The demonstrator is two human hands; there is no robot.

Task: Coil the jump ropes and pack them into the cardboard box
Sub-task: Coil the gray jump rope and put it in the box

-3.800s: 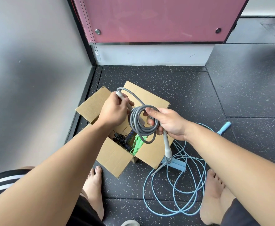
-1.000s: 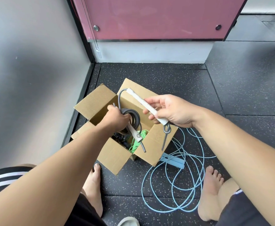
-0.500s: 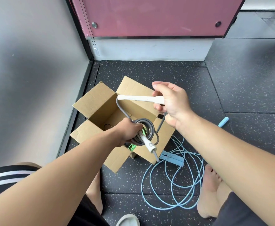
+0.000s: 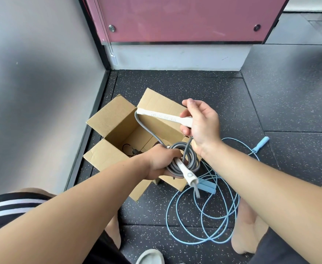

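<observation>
Since half a second ago, little has shifted: the left hand (image 4: 159, 163) has drawn the coil slightly nearer and to the right, and the handle in the right hand (image 4: 203, 123) now tilts down to the right rather than lying level.

The grey jump rope (image 4: 189, 158) is wound into a small coil held above the near right corner of the cardboard box (image 4: 116, 123), not yet inside it. The left hand's fingers are curled round the coil and round one white handle (image 4: 186, 173), which sticks out near and to the right with a short grey end hanging from it. A single strand of grey cord rises from the coil to the second white handle (image 4: 163, 116), which the right hand pinches at its right end, over the box's far flap.

The box stands open on the dark speckled floor (image 4: 185, 86), all four flaps spread, with a black rope (image 4: 131, 149) partly visible at its bottom. Just right of the box, a light blue jump rope (image 4: 202, 223) lies in loose loops on the floor, one blue handle (image 4: 206, 187) beside the box and the other (image 4: 261, 142) farther right. Bare feet (image 4: 246, 227) rest near the loops. A grey wall (image 4: 32, 77) stands at the left and a pink panel (image 4: 185, 18) at the far side.
</observation>
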